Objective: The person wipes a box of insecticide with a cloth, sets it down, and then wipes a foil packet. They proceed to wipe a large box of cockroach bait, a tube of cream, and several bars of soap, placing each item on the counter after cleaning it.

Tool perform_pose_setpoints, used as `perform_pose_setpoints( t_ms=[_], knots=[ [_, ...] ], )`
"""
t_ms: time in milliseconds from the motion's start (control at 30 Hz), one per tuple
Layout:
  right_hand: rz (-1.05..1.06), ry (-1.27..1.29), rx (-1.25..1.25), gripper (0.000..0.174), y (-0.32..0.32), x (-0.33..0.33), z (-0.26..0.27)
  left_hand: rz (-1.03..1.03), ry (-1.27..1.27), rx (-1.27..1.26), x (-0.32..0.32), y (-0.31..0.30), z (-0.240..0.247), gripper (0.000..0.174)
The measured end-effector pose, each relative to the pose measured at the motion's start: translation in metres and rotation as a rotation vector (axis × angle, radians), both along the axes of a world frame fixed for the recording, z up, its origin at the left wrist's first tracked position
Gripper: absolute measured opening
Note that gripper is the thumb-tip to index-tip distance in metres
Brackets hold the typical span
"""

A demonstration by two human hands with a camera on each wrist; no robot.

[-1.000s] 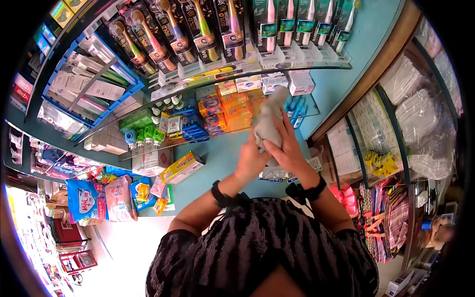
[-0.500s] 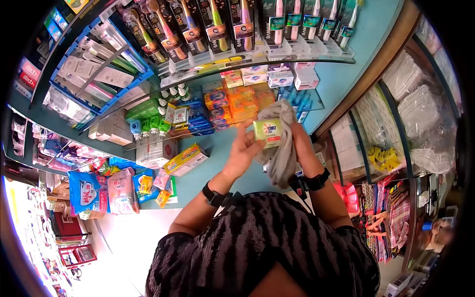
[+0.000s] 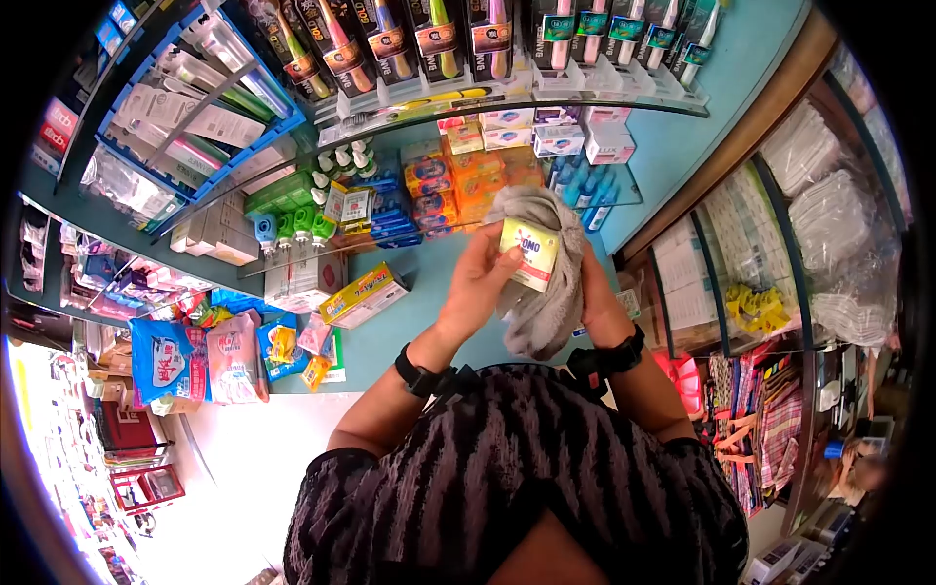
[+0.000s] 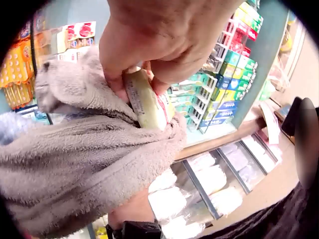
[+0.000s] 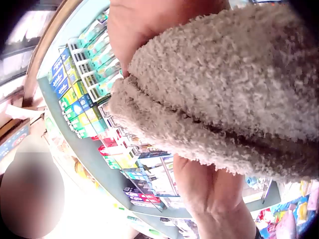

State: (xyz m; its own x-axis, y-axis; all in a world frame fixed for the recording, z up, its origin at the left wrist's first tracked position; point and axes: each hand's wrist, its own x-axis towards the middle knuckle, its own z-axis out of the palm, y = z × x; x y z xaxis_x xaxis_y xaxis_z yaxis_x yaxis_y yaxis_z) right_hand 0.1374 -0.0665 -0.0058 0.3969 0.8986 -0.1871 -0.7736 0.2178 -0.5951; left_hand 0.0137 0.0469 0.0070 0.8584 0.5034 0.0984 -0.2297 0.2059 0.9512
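In the head view my left hand [image 3: 476,285] pinches a pale yellow-green packet of OMO soap [image 3: 535,244], thumb across its front. A fluffy grey cloth [image 3: 548,324] lies bunched behind and beside the packet and drapes below it. My right hand [image 3: 601,300] grips the cloth from the right, its fingers mostly hidden by the fabric. From the left wrist, the packet [image 4: 144,99] shows edge-on between thumb and fingers, its lower end against the cloth [image 4: 84,149]. In the right wrist view the cloth [image 5: 224,79] covers much of the right hand [image 5: 149,30].
Glass shelves ahead carry boxed toothbrushes [image 3: 492,39], orange soap packs [image 3: 480,187] and green-capped bottles [image 3: 302,227]. On the blue-green counter to the left lie a yellow box [image 3: 363,294] and detergent bags [image 3: 234,356]. Wrapped white packs [image 3: 817,210] fill a rack at right.
A second ago the hands moved in a blur over the cloth, with no packet visible. The packet then came into view in my left hand; since then it has turned slightly against the cloth.
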Motion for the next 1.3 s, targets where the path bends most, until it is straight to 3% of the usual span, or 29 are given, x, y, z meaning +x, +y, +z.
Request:
perform_pose_setpoints(
  t_ms=[33,133,233,433,533,567,667,733,767,867,900,1000,1033,1167,1300],
  knots=[
    [-0.004,0.000,0.017,0.054,-0.001,-0.003,0.003,0.023,0.007,0.077,0.001,-0.001,-0.001,0.041],
    [-0.004,-0.012,0.064,0.053,-0.001,-0.009,0.010,0.209,0.267,0.798,-0.006,0.006,0.002,0.045],
    [0.016,-0.094,0.048,0.052,0.004,-0.008,0.000,0.120,0.284,0.425,-0.008,0.003,0.016,0.051],
    [-0.010,-0.298,-0.002,0.050,0.012,-0.003,-0.012,-0.077,-0.058,0.108,-0.009,0.002,0.010,0.068],
    [-0.070,-0.355,-0.066,0.048,0.019,-0.006,-0.012,-0.052,0.179,0.422,-0.011,0.001,0.011,0.080],
    [-0.087,-0.367,-0.050,0.047,0.021,-0.006,-0.015,-0.062,0.174,0.308,-0.009,0.002,0.009,0.087],
    [-0.026,-0.388,-0.061,0.048,0.019,0.003,-0.008,-0.067,0.113,0.311,-0.010,0.006,0.009,0.086],
    [0.054,-0.403,-0.043,0.049,0.012,0.010,0.006,0.045,0.228,0.615,-0.013,0.006,0.016,0.078],
    [0.162,-0.497,-0.101,0.057,0.007,0.009,0.024,0.106,0.285,0.767,-0.013,0.007,0.018,0.075],
    [0.115,-1.139,-0.033,0.065,0.012,-0.012,0.031,0.225,0.186,1.201,-0.010,0.010,0.006,0.067],
    [0.123,-1.005,-0.014,0.068,0.015,-0.016,0.032,0.213,0.125,1.118,-0.009,0.011,0.004,0.058],
    [0.061,-0.747,-0.081,0.064,0.014,-0.021,0.040,0.177,0.085,1.163,-0.012,0.011,0.002,0.061],
    [0.039,-0.628,-0.133,0.055,0.016,-0.018,0.034,0.152,0.108,1.123,-0.013,0.009,0.003,0.064],
    [-0.066,-0.579,-0.090,0.041,0.018,-0.012,0.034,0.051,0.152,0.841,-0.017,0.000,0.015,0.072],
    [-0.029,-0.406,-0.128,0.042,0.018,-0.009,0.035,0.008,0.138,0.609,-0.018,0.001,0.016,0.068]
  ],
)
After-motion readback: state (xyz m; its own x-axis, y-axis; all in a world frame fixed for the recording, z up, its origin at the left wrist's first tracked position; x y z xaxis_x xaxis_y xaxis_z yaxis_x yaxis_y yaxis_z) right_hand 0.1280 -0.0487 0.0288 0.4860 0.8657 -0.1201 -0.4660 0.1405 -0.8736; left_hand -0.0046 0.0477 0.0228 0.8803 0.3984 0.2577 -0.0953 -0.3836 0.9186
